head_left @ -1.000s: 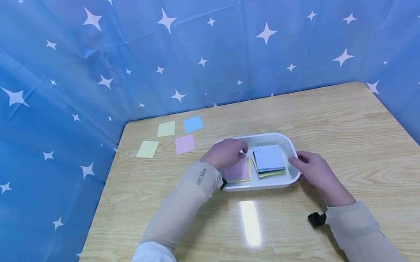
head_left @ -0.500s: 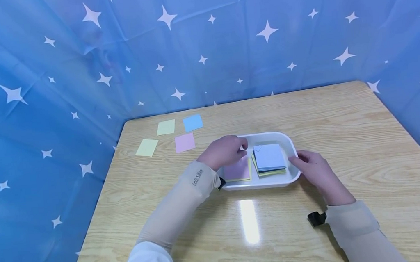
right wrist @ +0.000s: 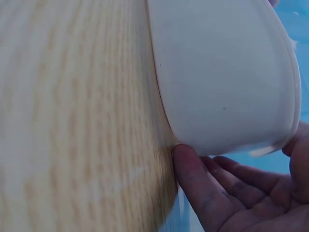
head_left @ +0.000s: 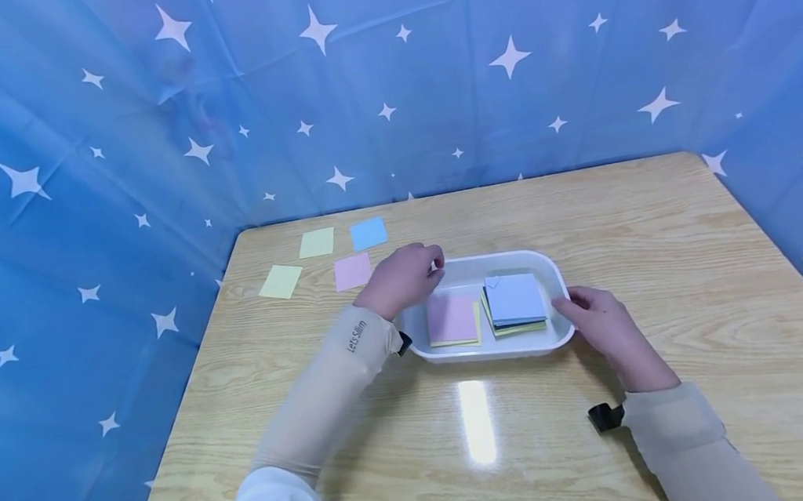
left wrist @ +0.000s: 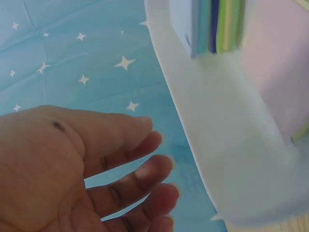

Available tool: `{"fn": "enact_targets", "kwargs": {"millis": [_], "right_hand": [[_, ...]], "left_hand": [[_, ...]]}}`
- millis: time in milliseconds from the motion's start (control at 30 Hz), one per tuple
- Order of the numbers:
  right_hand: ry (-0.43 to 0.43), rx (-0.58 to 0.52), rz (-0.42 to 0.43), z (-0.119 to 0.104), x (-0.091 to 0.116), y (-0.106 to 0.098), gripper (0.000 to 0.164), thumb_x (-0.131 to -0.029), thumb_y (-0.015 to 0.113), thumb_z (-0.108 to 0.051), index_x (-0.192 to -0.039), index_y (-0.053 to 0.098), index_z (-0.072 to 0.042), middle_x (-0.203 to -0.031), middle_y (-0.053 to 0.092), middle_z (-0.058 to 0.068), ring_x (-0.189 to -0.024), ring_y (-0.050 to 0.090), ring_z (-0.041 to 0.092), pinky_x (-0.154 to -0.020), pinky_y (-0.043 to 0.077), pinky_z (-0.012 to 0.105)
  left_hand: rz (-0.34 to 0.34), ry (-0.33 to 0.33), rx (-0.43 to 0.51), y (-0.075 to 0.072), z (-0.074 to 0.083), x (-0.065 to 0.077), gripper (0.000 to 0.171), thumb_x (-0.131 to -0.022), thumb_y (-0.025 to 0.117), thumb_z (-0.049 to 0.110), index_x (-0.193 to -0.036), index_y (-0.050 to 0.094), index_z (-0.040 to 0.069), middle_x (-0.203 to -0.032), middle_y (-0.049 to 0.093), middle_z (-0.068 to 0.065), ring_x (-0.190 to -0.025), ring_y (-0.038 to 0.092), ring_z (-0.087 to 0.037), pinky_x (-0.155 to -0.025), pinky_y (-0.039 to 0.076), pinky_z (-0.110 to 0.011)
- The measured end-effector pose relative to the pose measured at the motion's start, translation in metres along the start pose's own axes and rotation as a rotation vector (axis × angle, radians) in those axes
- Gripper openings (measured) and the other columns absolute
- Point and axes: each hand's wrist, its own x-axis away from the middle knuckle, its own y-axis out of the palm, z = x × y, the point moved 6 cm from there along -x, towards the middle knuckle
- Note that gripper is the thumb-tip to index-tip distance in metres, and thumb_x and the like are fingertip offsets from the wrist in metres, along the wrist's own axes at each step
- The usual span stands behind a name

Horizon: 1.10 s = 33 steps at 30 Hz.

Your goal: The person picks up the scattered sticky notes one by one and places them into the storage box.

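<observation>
A white plastic tray sits on the table. My right hand grips its right end, thumb over the rim; in the right wrist view, fingertips press under the tray's outer wall. Inside the tray lie two piles of sticky notes: a pink-topped pile at left and a thicker pile with light blue on top at right. My left hand hovers by the tray's far left corner. It holds nothing, and in the left wrist view its loosely bent fingers are apart from the tray wall.
Left of the tray, single sticky notes lie on the wood-grain table: a pale green one, a blue one, a pale yellow-green one and a pink one. A blue star-patterned cloth hangs behind.
My left hand has moved from over the pink pile leftward and away, out to the tray's far left corner, uncovering the pile. My right hand and the tray have stayed in place.
</observation>
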Motion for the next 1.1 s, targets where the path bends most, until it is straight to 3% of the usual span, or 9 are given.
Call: {"fn": "enact_targets", "kwargs": {"millis": [133,333,567,667,900,1100], "right_hand": [[-0.013,0.002,0.009,0.000,0.000,-0.001,0.071,-0.108,0.044,-0.046,-0.155,0.035,0.006,-0.156,0.041,0.031,-0.140,0.047,0.042,-0.113,0.048,0.054],[-0.033,0.021,0.024,-0.001,0.001,-0.002,0.070,-0.108,0.044,-0.045,-0.153,0.037,0.008,-0.153,0.045,0.032,-0.136,0.050,0.041,-0.110,0.051,0.051],[-0.075,0.014,0.044,-0.003,0.001,-0.001,0.065,-0.108,0.047,-0.040,-0.150,0.042,0.010,-0.148,0.050,0.033,-0.129,0.055,0.039,-0.088,0.054,0.020],[-0.088,0.016,0.053,-0.005,0.001,0.000,0.064,-0.108,0.048,-0.039,-0.149,0.043,0.010,-0.147,0.051,0.033,-0.129,0.056,0.039,-0.084,0.052,0.015],[-0.090,0.019,0.055,-0.005,0.002,-0.001,0.064,-0.108,0.047,-0.040,-0.150,0.043,0.009,-0.147,0.051,0.032,-0.129,0.056,0.040,-0.085,0.052,0.015],[-0.078,0.012,0.058,-0.002,0.000,0.000,0.065,-0.108,0.048,-0.040,-0.150,0.043,0.008,-0.146,0.053,0.031,-0.125,0.058,0.037,-0.082,0.054,0.016]], "left_hand": [[0.036,-0.052,0.001,-0.002,-0.014,0.000,0.022,-0.106,0.056,0.030,-0.119,0.067,0.016,-0.102,0.063,-0.003,-0.089,0.060,-0.017,-0.076,0.056,-0.033],[0.103,-0.113,0.074,-0.007,-0.041,0.001,0.020,-0.105,0.056,0.028,-0.114,0.067,0.014,-0.101,0.061,-0.004,-0.088,0.059,-0.019,-0.073,0.054,-0.035],[0.150,-0.215,0.121,-0.011,-0.087,0.005,0.019,-0.106,0.055,0.027,-0.113,0.064,0.012,-0.098,0.057,-0.005,-0.085,0.056,-0.021,-0.068,0.051,-0.035],[0.146,-0.256,0.146,-0.010,-0.107,0.008,0.021,-0.106,0.054,0.027,-0.114,0.063,0.010,-0.099,0.056,-0.008,-0.085,0.055,-0.024,-0.069,0.050,-0.036],[0.132,-0.314,0.197,0.005,-0.143,0.007,0.031,-0.105,0.057,0.028,-0.126,0.059,0.005,-0.117,0.059,-0.014,-0.100,0.058,-0.028,-0.090,0.054,-0.044],[0.109,-0.352,0.215,0.016,-0.163,0.002,0.046,-0.102,0.064,0.031,-0.139,0.054,0.005,-0.132,0.056,-0.019,-0.119,0.057,-0.034,-0.105,0.051,-0.050]]}}
